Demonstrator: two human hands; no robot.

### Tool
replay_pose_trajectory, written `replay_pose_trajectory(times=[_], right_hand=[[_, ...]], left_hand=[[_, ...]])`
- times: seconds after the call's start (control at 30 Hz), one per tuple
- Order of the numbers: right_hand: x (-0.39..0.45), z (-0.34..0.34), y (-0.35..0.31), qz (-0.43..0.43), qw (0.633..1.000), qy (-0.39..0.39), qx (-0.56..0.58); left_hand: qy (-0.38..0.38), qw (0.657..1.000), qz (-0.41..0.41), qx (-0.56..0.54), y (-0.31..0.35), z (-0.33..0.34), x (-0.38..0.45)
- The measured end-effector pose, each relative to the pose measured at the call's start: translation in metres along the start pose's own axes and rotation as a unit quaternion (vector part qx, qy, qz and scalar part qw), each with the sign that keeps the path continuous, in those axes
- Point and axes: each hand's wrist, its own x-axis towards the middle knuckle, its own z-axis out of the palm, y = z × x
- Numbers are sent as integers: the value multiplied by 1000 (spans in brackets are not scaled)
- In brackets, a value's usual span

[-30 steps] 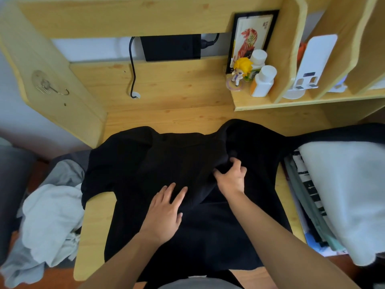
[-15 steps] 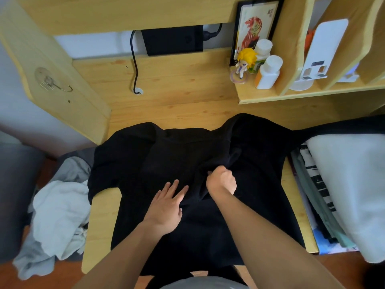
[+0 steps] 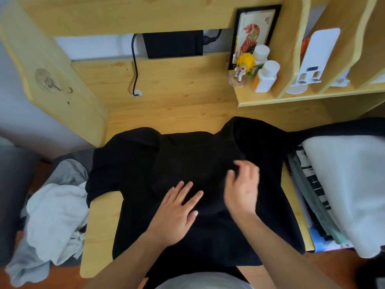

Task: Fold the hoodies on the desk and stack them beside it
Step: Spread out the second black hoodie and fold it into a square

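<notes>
A black hoodie (image 3: 187,155) lies spread across the wooden desk (image 3: 100,226), its hood folded down onto the chest. My left hand (image 3: 177,213) presses flat on the fabric at the middle with fingers straight. My right hand (image 3: 241,188) hovers just right of it, blurred, fingers loosely bent above the cloth and holding nothing. One sleeve hangs off the desk's left edge, while the other runs off to the right under the pile.
A heap of grey and white garments (image 3: 52,215) lies left of the desk. A pile of white and striped clothes (image 3: 337,188) sits on the right. At the back are a shelf (image 3: 291,99) with bottles, a figurine and a framed picture, and a black cable (image 3: 135,65).
My right hand gripped the hood fabric and drew it toward me; now it has let go and lifted a little to the right. My left hand stayed pressed on the hoodie.
</notes>
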Motion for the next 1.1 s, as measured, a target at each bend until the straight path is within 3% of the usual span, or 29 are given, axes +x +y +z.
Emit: replay_pose_trajectory(times=[0.07, 0.1, 0.2, 0.27, 0.4, 0.5, 0.73, 0.77, 0.83, 0.9, 0.97, 1.03, 1.1], right_hand=[[1, 18, -7, -205, 969, -93, -102], [7, 25, 4, -256, 937, -146, -188], [39, 27, 53, -208, 834, -317, -402], [49, 30, 70, -171, 809, -373, -421], [44, 39, 54, -189, 820, -373, -390], [31, 37, 63, -196, 812, -369, -407], [-49, 9, 93, -202, 826, -342, -400], [-53, 6, 92, -205, 836, -332, -386], [-46, 4, 82, -197, 889, -270, -312], [-24, 6, 64, -143, 955, -143, -217], [11, 9, 42, 2, 981, -81, -179], [45, 14, 30, 167, 952, -166, -197], [65, 19, 24, 251, 909, -263, -205]], left_hand=[[19, 997, -67, 23, -11, 3, 8], [11, 994, -109, 22, -20, 3, 13], [-64, 986, -156, 5, -45, 4, 20], [-60, 989, -134, 10, -56, 2, 20], [4, 978, -209, 9, -74, 4, 19], [-49, 952, -299, -29, -93, 24, -4], [-116, 946, -302, -29, -59, 48, -83], [-112, 943, -309, -49, -56, 42, -82], [-59, 927, -352, -118, -61, 19, -68], [28, 903, -389, -179, -75, -4, -43], [77, 893, -382, -227, -88, -24, -10], [77, 865, -369, -331, -91, -37, 24], [35, 824, -378, -421, -91, -43, 51]])
